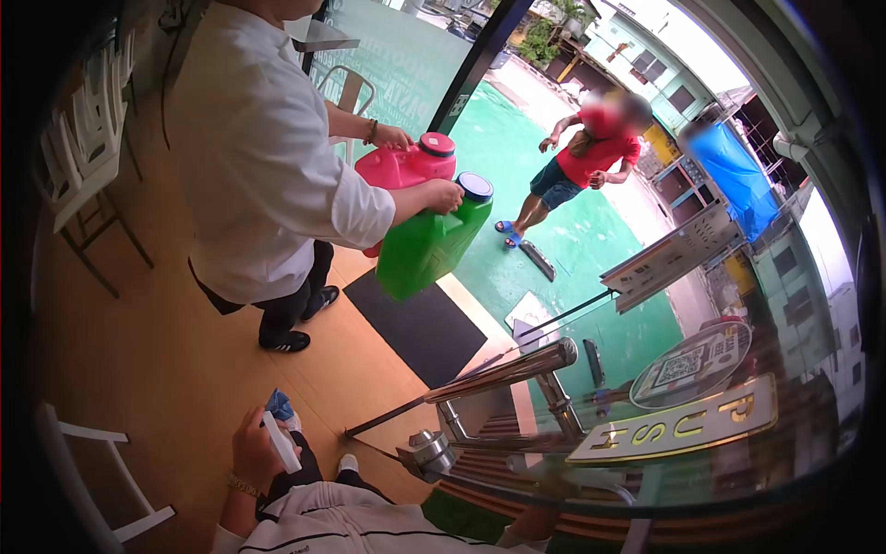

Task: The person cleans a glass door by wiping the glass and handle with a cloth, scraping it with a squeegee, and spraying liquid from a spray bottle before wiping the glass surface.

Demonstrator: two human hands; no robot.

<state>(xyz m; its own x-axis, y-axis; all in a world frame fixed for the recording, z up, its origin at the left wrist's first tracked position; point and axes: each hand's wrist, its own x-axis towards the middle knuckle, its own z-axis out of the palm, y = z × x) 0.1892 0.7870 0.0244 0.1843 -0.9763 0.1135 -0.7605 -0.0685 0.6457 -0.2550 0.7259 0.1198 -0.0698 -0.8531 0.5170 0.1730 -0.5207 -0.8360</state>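
Note:
At the lower left, my left hand [249, 450] has its fingers wrapped around a slim white flat object [281, 441]. A crumpled blue piece [278, 404] shows just beyond it; whether the hand holds it too I cannot tell. My right forearm [531, 528] is at the bottom edge, by the glass door, and its hand is dark and unclear. In front of me a person in a white shirt [268, 138] carries a pink jug [392, 169] and a green jug [434, 242] with blue-and-white cap, one in each hand.
A glass door with a PUSH sign [678, 420] and a metal handle [512, 369] stands open at right. A dark mat [415, 328] lies at the threshold. Outside, a person in a red shirt [604, 143] stands on green ground. White chairs [88, 148] line the left.

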